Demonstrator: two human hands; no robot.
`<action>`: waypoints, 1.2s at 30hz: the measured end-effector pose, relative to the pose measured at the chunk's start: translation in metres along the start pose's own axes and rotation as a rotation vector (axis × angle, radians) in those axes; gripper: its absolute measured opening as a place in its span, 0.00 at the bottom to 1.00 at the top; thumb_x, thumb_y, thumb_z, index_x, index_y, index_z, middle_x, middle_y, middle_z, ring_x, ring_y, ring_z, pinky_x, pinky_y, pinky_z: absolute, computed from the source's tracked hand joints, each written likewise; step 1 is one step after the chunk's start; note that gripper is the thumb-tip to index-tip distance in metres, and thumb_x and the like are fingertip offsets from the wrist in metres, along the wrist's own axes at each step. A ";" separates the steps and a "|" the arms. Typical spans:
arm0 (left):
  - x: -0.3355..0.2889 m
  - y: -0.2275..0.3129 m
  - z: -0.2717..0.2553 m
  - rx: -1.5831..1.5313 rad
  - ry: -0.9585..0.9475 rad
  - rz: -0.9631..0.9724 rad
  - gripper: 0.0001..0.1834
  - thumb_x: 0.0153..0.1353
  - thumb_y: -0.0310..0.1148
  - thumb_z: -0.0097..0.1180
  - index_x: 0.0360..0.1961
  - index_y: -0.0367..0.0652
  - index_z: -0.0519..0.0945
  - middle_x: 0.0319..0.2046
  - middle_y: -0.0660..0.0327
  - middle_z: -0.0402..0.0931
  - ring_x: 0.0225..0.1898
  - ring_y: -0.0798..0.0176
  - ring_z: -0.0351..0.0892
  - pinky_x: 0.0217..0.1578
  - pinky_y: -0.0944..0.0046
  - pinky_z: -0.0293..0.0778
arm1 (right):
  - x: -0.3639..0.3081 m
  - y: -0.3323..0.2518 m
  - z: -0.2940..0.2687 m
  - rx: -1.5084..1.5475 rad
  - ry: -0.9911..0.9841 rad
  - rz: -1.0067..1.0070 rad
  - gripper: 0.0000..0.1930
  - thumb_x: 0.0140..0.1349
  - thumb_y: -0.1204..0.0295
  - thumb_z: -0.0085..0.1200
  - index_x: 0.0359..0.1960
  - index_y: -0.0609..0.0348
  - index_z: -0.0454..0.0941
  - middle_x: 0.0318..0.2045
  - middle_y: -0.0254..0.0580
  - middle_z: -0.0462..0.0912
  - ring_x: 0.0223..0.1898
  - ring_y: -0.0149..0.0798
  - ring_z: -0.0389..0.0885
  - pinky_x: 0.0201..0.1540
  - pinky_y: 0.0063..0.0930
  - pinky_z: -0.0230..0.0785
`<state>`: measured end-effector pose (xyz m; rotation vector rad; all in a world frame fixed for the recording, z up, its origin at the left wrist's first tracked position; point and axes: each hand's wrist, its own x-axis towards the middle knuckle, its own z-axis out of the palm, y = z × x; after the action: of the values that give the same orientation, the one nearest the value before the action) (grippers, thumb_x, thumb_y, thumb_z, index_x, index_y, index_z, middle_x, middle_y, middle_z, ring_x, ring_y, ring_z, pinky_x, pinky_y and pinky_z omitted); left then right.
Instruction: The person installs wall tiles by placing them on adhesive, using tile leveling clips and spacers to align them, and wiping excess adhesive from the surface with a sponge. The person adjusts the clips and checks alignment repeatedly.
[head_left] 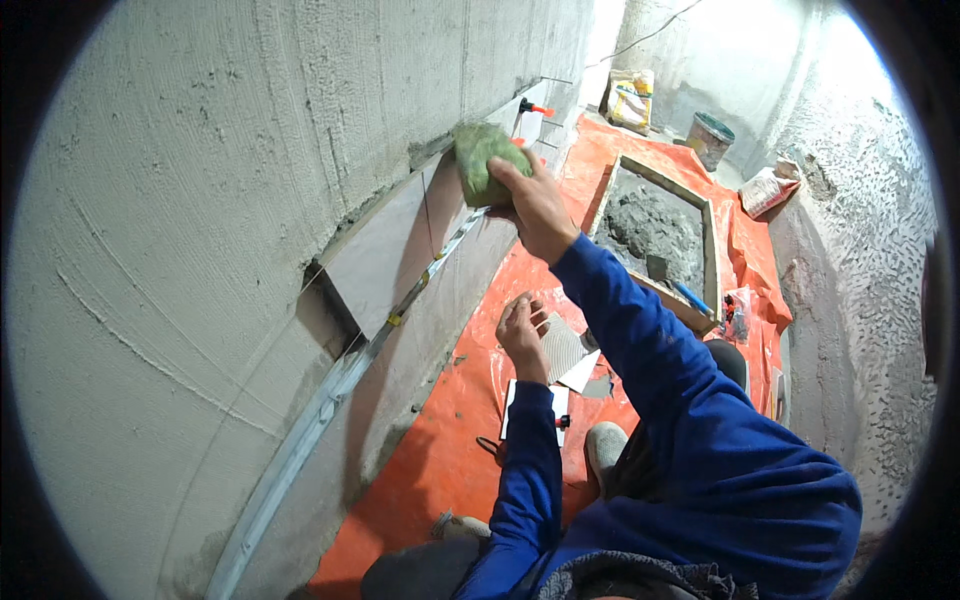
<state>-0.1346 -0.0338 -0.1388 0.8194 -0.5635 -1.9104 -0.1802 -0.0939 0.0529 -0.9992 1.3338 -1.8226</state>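
My right hand (540,205) grips a green sponge (488,165), with the thumb on its near face, up by the top edge of a row of pale wall tiles (385,255). Whether the sponge touches the tile, I cannot tell. Lower down, my left hand (523,335) hovers over the floor sheet with loosely curled fingers and nothing visible in them. A metal rail (335,385) runs along the wall beneath the tiles, with a yellow piece (394,319) on it. Thin strings cross the tile faces. Further along sits a red and black tile clip (535,108).
Orange plastic sheeting (435,455) covers the floor. A wooden-framed trough of grey mortar (655,225) stands right of my arm, with a blue-handled tool (692,297) at its near end. Beyond are a bucket (710,140) and bags (630,100). Tile pieces (563,350) lie below my left hand.
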 end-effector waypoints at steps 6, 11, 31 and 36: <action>0.005 -0.040 -0.012 -0.002 0.059 -0.109 0.10 0.65 0.36 0.54 0.42 0.42 0.81 0.29 0.65 0.79 0.26 0.71 0.78 0.22 0.72 0.72 | -0.066 0.041 -0.032 0.401 -0.254 0.317 0.27 0.68 0.59 0.49 0.65 0.59 0.66 0.54 0.46 0.78 0.49 0.42 0.80 0.51 0.37 0.75; 0.006 -0.087 -0.034 -0.074 0.106 -0.307 0.08 0.64 0.35 0.52 0.40 0.46 0.80 0.27 0.66 0.79 0.23 0.71 0.77 0.19 0.71 0.71 | -0.066 0.060 -0.034 0.701 -0.319 0.447 0.33 0.64 0.51 0.57 0.64 0.55 0.65 0.56 0.43 0.73 0.56 0.42 0.75 0.59 0.41 0.70; 0.000 -0.175 -0.070 0.235 0.092 -0.421 0.15 0.64 0.40 0.52 0.43 0.41 0.81 0.31 0.61 0.81 0.28 0.63 0.79 0.28 0.60 0.76 | -0.180 0.024 0.082 0.185 -0.842 0.257 0.31 0.50 0.74 0.67 0.58 0.65 0.72 0.42 0.37 0.81 0.47 0.30 0.78 0.50 0.24 0.70; -0.007 -0.166 -0.065 0.247 0.146 -0.306 0.13 0.63 0.37 0.53 0.43 0.42 0.81 0.28 0.62 0.81 0.24 0.63 0.78 0.23 0.61 0.76 | -0.134 0.016 0.055 0.351 -0.337 0.089 0.33 0.56 0.73 0.63 0.64 0.63 0.64 0.56 0.44 0.76 0.56 0.38 0.75 0.60 0.34 0.67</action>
<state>-0.1814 0.0436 -0.2932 1.2539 -0.6197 -2.0584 -0.0654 -0.0098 0.0213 -0.9828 0.8097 -1.6577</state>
